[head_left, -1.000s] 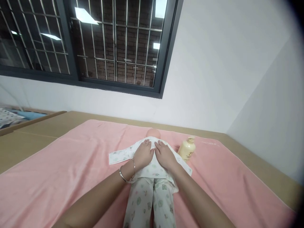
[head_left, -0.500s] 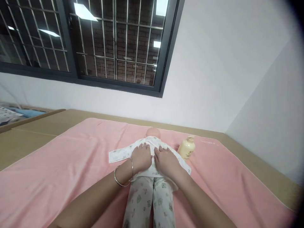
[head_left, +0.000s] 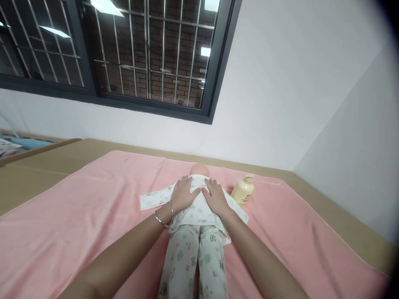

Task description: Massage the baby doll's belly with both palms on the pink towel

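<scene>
A baby doll (head_left: pixel 199 169) lies on a pink sheet (head_left: pixel 118 187), its head toward the wall. It wears a white printed top (head_left: pixel 199 211) and matching trousers (head_left: pixel 183 257). My left hand (head_left: pixel 184 194) rests flat on the upper left of the top, fingers stretched out, with a silver bangle at the wrist. On the upper right of the top lies my right hand (head_left: pixel 216 197), also flat with open fingers. The two thumbs come close together over the chest. One sleeve (head_left: pixel 156 199) spreads out to the left; the right sleeve is partly behind my right forearm.
A pale yellow pump bottle (head_left: pixel 243 191) stands on the sheet to the right of the doll. The tan platform (head_left: pixel 93 145) borders the sheet. Behind it rise a white wall (head_left: pixel 264 104) and a dark-framed, barred window (head_left: pixel 149 54). Folded cloths (head_left: pixel 28 143) lie at far left.
Both hands have slid up the top toward the shoulders and a little apart, and their fingers now point more toward the head. The view has tilted down slightly.
</scene>
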